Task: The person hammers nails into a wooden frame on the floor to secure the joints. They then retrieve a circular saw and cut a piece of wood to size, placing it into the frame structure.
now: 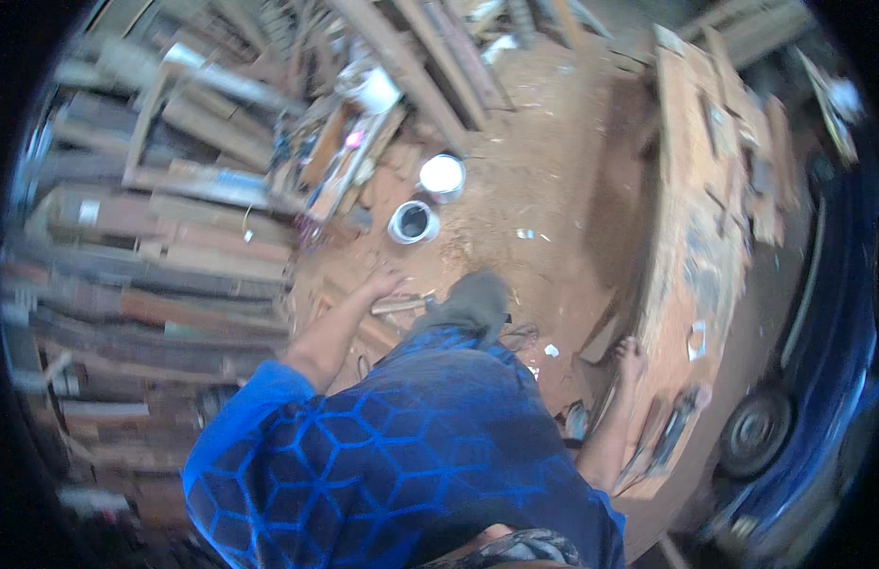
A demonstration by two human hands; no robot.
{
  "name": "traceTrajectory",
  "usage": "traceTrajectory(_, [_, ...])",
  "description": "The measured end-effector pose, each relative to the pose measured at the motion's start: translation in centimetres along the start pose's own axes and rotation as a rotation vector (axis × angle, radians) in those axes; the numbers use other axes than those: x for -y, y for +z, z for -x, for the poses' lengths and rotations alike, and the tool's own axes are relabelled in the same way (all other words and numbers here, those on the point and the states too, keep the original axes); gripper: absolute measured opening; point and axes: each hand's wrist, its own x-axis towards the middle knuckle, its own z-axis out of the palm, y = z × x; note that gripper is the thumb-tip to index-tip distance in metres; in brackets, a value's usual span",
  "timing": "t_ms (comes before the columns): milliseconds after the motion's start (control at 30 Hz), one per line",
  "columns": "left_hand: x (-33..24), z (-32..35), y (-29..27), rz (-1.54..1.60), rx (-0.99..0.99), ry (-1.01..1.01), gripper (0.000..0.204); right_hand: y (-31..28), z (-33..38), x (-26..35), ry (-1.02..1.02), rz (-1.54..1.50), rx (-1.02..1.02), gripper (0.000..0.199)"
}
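Note:
My left hand (384, 283) is held out over the ground with its fingers stretched, and nothing shows in it. A white bucket (399, 228) with dark contents stands just ahead of it. Beside that bucket is a second one, a white-topped bucket (442, 178). My right hand (631, 358) is at the near-left edge of a long wooden workbench (686, 190). Its fingers look bent but are blurred, so whether they grip the edge cannot be made out. A long dark tool (677, 427) lies on the bench close to my right forearm.
Stacked boards and timber (174, 284) fill the left side, with a wooden frame (141, 123) among them. Long planks (402, 66) lean at the back. Wood pieces (762, 171) lie along the bench's far side. A blue vehicle with a wheel (757, 434) stands at the right.

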Motion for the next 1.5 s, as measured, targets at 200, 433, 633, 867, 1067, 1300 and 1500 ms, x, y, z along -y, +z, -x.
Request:
traceTrajectory(200, [-8.3,-4.6,7.6,0.067,0.033,-0.061,0.033,4.9,-12.9,13.2,-0.067,0.209,0.169,0.039])
traceTrajectory(433, [-3.6,-14.1,13.7,0.496,0.015,-0.501,0.035,11.8,-25.3,21.7,0.071,0.301,0.302,0.046])
traceTrajectory(633, [-17.7,-20.5,8.6,0.836,0.171,-0.429,0.022,10.5,-38.7,31.0,-0.092,0.388,0.203,0.041])
traceTrajectory(867, [-36.4,-25.4,-5.2,0.546,-0.398,-0.299,0.037,16.9,-64.6,38.0,-0.355,0.737,-0.092,0.046])
traceTrajectory(1067, [-38.0,-19.8,-3.4,0.291,-0.441,-0.396,0.036,22.3,-76.1,39.4,-0.199,1.091,-0.159,0.027])
traceTrajectory(1300, [-31.7,-19.1,2.4,0.426,-0.271,-0.697,0.039,22.8,-79.1,38.4,-0.161,1.111,-0.012,0.023])
traceTrajectory(1500, [-16.0,-20.6,-2.8,0.144,-0.27,-0.734,0.039,33.7,-61.4,34.1,0.288,-0.093,0.279,0.006])
